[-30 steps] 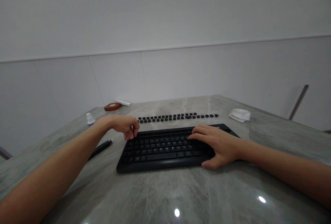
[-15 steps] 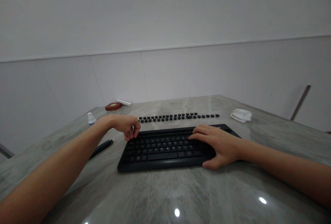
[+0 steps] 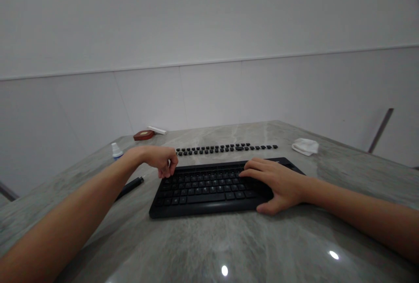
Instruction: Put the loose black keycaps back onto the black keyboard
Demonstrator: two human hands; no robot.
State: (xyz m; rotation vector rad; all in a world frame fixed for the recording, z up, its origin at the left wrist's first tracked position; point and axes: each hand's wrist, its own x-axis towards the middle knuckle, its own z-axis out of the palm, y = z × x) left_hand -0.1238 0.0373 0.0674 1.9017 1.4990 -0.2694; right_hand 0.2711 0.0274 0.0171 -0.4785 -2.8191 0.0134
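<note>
A black keyboard (image 3: 206, 209) lies flat on the grey marbled table. My left hand (image 3: 163, 161) is at its far left corner, fingers pinched together and pointing down over the upper left keys; anything between the fingertips is too small or hidden to name. Spread over the keyboard's right part, my right hand (image 3: 275, 185) has its fingers on the keys and its thumb at the near edge. Beyond the keyboard, small black keycaps (image 3: 225, 148) stand in two rows, their left ends partly behind my left hand.
Left of the keyboard lies a black stick-like object (image 3: 131, 185), partly behind my left forearm. A white-topped bottle (image 3: 116, 150), a reddish-brown case (image 3: 143, 135) and a white strip (image 3: 157, 130) are further back left. A folded white cloth (image 3: 305, 146) lies at the right.
Both hands stay almost where they were, the left still pinched at the keyboard's corner. The whole view has shifted very slightly.
</note>
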